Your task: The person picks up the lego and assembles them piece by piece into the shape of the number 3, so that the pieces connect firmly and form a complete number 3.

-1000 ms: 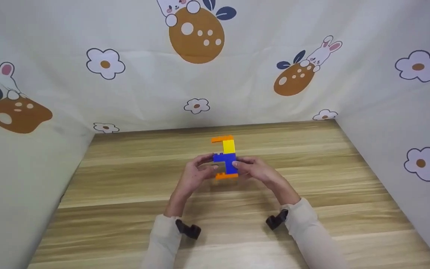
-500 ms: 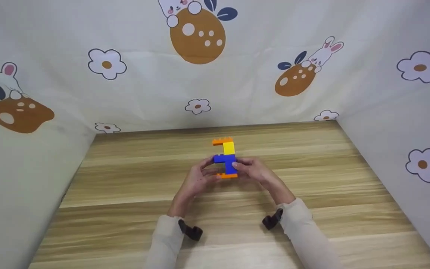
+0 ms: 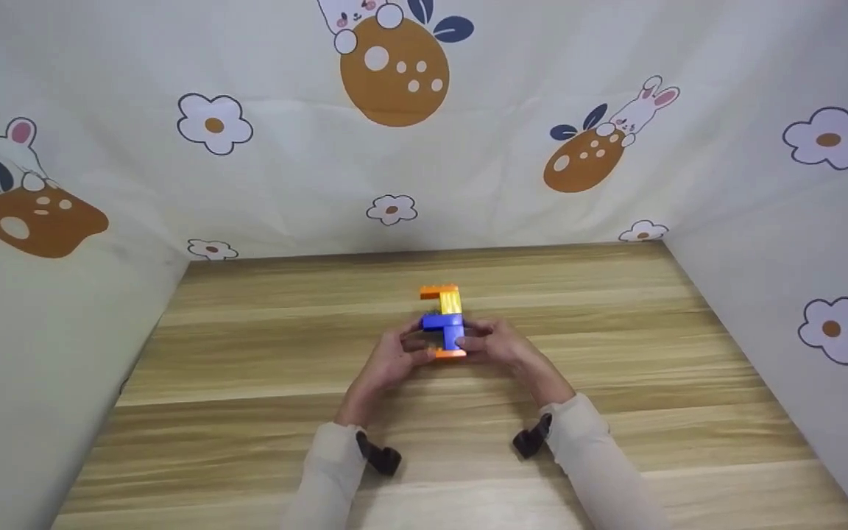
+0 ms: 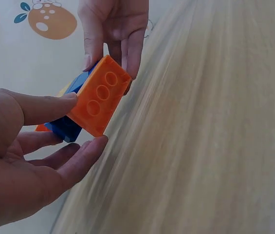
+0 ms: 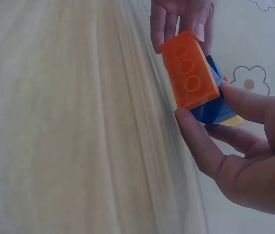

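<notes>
Both hands hold one toy building-block structure above the table. In the head view it has an orange brick (image 3: 431,292) at its far end, then a yellow brick (image 3: 451,302), blue bricks (image 3: 453,337) and an orange brick at the near end. The hollow underside of that near orange brick (image 4: 100,95) faces the left wrist camera, showing a row of round tubes. My left hand (image 3: 392,359) grips the structure from the left, thumb at the near orange brick. From the right, my right hand (image 3: 501,344) pinches the blue part. Some fingertips are hidden behind the bricks.
A wood-grain table (image 3: 262,442) lies below. A pale curtain (image 3: 291,177) printed with rabbits, flowers and brown fruit encloses it at the back and sides. Black camera mounts (image 3: 380,456) sit at both sleeve cuffs.
The structure has shifted slightly toward me and looks more foreshortened, its far end lower in view. My left thumb has moved from the gap between bricks down to the near orange brick.
</notes>
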Action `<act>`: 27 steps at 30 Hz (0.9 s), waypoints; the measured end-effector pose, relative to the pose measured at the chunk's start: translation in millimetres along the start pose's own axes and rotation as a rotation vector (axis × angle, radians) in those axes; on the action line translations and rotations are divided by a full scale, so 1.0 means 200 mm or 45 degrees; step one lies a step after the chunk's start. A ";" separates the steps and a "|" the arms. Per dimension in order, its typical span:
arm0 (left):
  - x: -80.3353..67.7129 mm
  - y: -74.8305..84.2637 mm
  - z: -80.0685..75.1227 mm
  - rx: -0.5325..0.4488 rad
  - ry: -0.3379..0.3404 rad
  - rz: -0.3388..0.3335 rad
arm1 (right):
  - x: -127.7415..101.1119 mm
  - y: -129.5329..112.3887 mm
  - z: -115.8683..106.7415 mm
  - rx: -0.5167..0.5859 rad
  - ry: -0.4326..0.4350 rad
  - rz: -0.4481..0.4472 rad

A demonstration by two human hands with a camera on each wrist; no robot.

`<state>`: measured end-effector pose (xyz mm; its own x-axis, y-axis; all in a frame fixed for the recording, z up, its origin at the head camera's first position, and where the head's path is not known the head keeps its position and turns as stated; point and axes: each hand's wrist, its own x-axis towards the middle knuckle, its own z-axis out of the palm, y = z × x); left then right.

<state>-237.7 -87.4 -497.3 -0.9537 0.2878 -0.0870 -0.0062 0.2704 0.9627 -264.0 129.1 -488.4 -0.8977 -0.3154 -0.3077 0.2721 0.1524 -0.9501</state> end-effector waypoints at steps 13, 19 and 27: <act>0.01 -0.03 0.04 0.063 0.078 -0.025 | 0.01 0.02 -0.01 -0.039 0.044 0.010; 0.02 -0.03 0.06 0.050 0.106 -0.037 | 0.01 0.03 -0.01 0.003 0.057 0.026; 0.02 -0.02 0.07 0.041 0.120 -0.075 | 0.00 0.03 0.00 -0.020 0.103 0.033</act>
<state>-237.1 -73.9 -505.8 -0.9761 0.1832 -0.1173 -0.0549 0.3140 0.9478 -263.2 130.0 -493.7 -0.9156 -0.2344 -0.3266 0.2909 0.1743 -0.9407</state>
